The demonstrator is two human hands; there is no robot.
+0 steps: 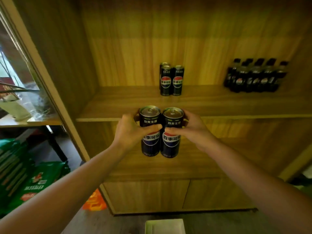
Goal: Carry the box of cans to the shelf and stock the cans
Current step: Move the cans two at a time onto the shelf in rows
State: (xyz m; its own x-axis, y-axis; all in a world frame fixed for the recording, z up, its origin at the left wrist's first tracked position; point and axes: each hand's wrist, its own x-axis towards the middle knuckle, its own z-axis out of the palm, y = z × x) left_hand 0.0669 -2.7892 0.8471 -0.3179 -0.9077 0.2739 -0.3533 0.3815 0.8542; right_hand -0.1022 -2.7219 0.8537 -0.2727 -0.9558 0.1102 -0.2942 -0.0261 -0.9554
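Holding two black cola cans upright and touching, centre of the frame, level with the front edge of the shelf [118, 108]: left can [150, 141] in the left hand [133, 130], right can [171, 142] in the right hand [190, 130]. Fingers [152, 127] clasped round the upper half of each can, thumbs laid across the fronts and almost meeting. Probably gripped this way to keep the pair pressed together and land both as one neat row. Further back on the same board, upper centre, at least three stocked cans [171, 80] of the same kind; likely aiming to set the new pair in front of those. Well to the right, a cluster of dark bottles [255, 76]. At the bottom edge, seemingly the box [165, 225], contents hidden. Lower left, green packs [25, 174].
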